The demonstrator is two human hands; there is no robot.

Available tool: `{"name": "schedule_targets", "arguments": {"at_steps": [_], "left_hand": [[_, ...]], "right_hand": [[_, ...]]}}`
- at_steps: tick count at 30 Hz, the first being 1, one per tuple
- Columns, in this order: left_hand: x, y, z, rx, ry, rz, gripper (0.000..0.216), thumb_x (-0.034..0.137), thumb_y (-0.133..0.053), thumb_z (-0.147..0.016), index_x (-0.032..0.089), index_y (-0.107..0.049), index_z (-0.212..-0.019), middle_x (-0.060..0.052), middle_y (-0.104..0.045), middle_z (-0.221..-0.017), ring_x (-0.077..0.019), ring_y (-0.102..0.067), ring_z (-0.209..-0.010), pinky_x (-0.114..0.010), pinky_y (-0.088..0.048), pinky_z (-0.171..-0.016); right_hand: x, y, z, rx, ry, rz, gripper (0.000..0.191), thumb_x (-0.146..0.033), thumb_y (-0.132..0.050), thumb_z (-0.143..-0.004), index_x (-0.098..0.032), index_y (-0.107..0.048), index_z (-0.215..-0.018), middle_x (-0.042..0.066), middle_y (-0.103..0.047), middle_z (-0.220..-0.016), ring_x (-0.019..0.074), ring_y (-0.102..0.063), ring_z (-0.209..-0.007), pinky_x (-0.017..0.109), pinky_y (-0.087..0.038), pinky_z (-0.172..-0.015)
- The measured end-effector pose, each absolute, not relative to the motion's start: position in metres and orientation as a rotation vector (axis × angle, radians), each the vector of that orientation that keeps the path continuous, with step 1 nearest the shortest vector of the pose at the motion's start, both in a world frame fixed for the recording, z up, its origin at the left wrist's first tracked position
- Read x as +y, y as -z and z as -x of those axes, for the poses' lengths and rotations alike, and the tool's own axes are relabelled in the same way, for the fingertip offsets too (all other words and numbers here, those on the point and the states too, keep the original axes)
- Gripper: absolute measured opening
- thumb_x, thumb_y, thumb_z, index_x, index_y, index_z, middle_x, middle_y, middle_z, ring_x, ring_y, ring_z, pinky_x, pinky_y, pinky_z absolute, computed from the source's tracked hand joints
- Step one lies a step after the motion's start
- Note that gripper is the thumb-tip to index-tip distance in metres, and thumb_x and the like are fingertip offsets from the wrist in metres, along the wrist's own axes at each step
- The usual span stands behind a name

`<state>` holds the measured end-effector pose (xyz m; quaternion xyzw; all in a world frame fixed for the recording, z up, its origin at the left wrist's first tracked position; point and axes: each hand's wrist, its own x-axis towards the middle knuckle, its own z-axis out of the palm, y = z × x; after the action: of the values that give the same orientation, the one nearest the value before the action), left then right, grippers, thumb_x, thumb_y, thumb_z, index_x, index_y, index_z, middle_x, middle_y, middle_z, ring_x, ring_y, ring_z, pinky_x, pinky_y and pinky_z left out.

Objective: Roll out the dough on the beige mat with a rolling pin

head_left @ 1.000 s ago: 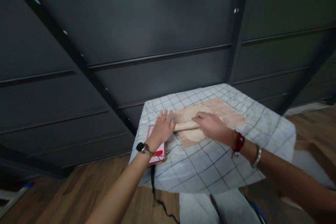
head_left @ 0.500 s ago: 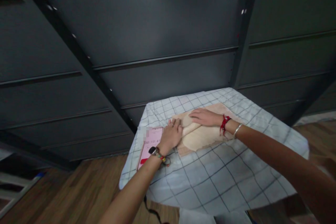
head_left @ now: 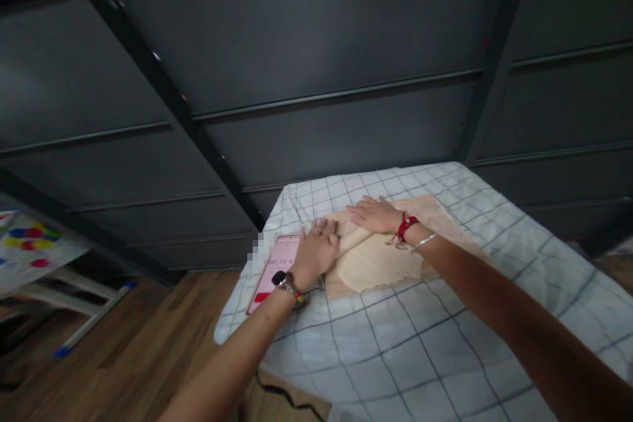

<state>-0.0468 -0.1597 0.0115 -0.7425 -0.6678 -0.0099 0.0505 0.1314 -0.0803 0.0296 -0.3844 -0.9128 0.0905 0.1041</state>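
The left hand (head_left: 316,252), grip unclear, and flat-fingered right hand (head_left: 376,216) at its two o'clock are pressing a pale cylindrical rolling pin (head_left: 357,239), ideally evenly, over thin cream dough (head_left: 378,267).

A rolling pin (head_left: 355,241) lies across dough (head_left: 378,265) on a board (head_left: 440,214), phone (head_left: 275,268) to the left, panels (head_left: 316,26) behind

The table (head_left: 386,349), covered in white cloth with dark checks, carries a pink-screened phone (head_left: 277,266) and a tan board (head_left: 439,213).
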Motion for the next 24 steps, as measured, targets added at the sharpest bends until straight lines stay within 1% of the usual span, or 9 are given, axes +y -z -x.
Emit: {"name": "schedule_targets", "arguments": {"at_steps": [2,4,7,9,12,14,18,20,24], "left_hand": [[-0.181,-0.011,0.033,-2.006,0.081,2.233,0.048,0.025,-0.021,-0.095,0.015,-0.041,-0.138,-0.011,-0.041,-0.143,-0.0279,-0.033,-0.134,-0.051,-0.027,-0.108],[-0.199,-0.01,0.021,-1.975,0.108,2.227,0.05,0.025,-0.024,-0.094,0.011,-0.04,-0.139,-0.012,-0.041,-0.144,-0.0267,-0.033,-0.135,-0.046,-0.026,-0.11],[-0.212,-0.008,0.012,-1.952,0.155,2.238,0.051,0.027,-0.027,-0.093,0.007,-0.039,-0.139,-0.015,-0.041,-0.143,-0.0263,-0.036,-0.133,-0.041,-0.028,-0.11],[-0.208,-0.008,0.013,-1.976,0.199,2.215,0.053,0.028,-0.026,-0.094,0.006,-0.036,-0.141,-0.016,-0.04,-0.143,-0.027,-0.036,-0.133,-0.042,-0.03,-0.108],[-0.189,-0.008,0.023,-2.088,0.257,2.131,0.056,0.031,-0.022,-0.095,0.002,-0.031,-0.142,-0.018,-0.039,-0.143,-0.0289,-0.034,-0.133,-0.046,-0.03,-0.107],[-0.172,-0.008,0.033,-2.186,0.273,2.063,0.059,0.034,-0.021,-0.094,0.001,-0.029,-0.142,-0.02,-0.038,-0.143,-0.0303,-0.032,-0.134,-0.048,-0.028,-0.108],[-0.146,-0.01,0.048,-2.329,0.229,1.986,0.06,0.033,-0.025,-0.092,0.001,-0.031,-0.142,-0.018,-0.033,-0.146,-0.0312,-0.022,-0.138,-0.052,-0.021,-0.11],[-0.14,-0.011,0.052,-2.386,0.202,1.954,0.059,0.032,-0.025,-0.091,0.0,-0.034,-0.14,-0.018,-0.033,-0.146,-0.0316,-0.02,-0.139,-0.053,-0.019,-0.11],[-0.143,-0.015,0.05,-2.394,0.183,1.968,0.055,0.028,-0.024,-0.091,0.003,-0.038,-0.137,-0.018,-0.036,-0.145,-0.0319,-0.027,-0.137,-0.053,-0.021,-0.109]], "right_hand": [[-0.096,-0.025,-0.145,-2.706,-0.278,1.139,0.044,-0.043,-0.043,-0.093,-0.024,-0.047,-0.133,0.007,-0.048,-0.137,0.0319,-0.041,-0.126,0.057,-0.03,-0.103],[-0.111,-0.02,-0.16,-2.741,-0.287,1.135,0.05,-0.045,-0.034,-0.094,-0.025,-0.042,-0.139,0.007,-0.042,-0.143,0.0329,-0.03,-0.134,0.06,-0.022,-0.107],[-0.12,-0.017,-0.171,-2.814,-0.322,1.122,0.057,-0.047,-0.026,-0.094,-0.02,-0.035,-0.143,0.008,-0.033,-0.148,0.0314,-0.022,-0.138,0.059,-0.021,-0.107],[-0.113,-0.017,-0.167,-2.834,-0.339,1.131,0.058,-0.048,-0.025,-0.094,-0.021,-0.034,-0.144,0.007,-0.032,-0.149,0.0315,-0.021,-0.138,0.059,-0.022,-0.107],[-0.09,-0.018,-0.146,-2.801,-0.324,1.125,0.05,-0.046,-0.03,-0.095,-0.027,-0.041,-0.139,0.003,-0.04,-0.145,0.0294,-0.028,-0.135,0.054,-0.024,-0.108],[-0.073,-0.021,-0.128,-2.774,-0.317,1.1,0.043,-0.042,-0.036,-0.095,-0.028,-0.048,-0.133,0.003,-0.047,-0.139,0.0276,-0.037,-0.13,0.051,-0.029,-0.106],[-0.048,-0.029,-0.096,-2.753,-0.319,1.051,0.038,-0.037,-0.053,-0.09,-0.018,-0.052,-0.123,0.009,-0.053,-0.125,0.0235,-0.054,-0.109,0.047,-0.046,-0.091],[-0.042,-0.033,-0.086,-2.746,-0.317,1.038,0.036,-0.035,-0.055,-0.09,-0.016,-0.053,-0.12,0.009,-0.055,-0.12,0.0214,-0.057,-0.102,0.043,-0.05,-0.085],[-0.045,-0.035,-0.087,-2.723,-0.312,1.06,0.035,-0.035,-0.055,-0.09,-0.016,-0.054,-0.119,0.008,-0.056,-0.118,0.0212,-0.058,-0.1,0.042,-0.05,-0.084]]}}
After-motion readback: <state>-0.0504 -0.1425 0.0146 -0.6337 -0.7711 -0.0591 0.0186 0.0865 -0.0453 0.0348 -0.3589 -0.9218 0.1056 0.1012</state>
